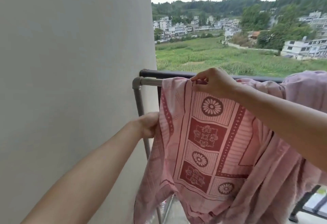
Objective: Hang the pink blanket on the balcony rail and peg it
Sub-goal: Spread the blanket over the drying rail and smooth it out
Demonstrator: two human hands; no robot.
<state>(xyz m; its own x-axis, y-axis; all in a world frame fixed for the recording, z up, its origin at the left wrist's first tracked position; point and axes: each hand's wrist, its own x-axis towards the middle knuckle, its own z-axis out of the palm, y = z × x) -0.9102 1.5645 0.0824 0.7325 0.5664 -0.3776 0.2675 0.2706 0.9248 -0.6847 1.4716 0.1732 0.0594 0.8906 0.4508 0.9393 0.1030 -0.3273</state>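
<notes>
- The pink blanket hangs over the grey pipe rail, just in front of the dark balcony rail.
- The right hand pinches the top fold at the rail; the left hand grips the side edge lower down.
- Anchor with the pinch, draw the edge leftward, and flatten the bunching at the right before pegging.

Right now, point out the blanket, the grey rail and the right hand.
blanket (205, 135): head view, dark red flower panel.
grey rail (150, 81): head view, bare left end.
right hand (214, 82): head view, back of the hand.
</notes>
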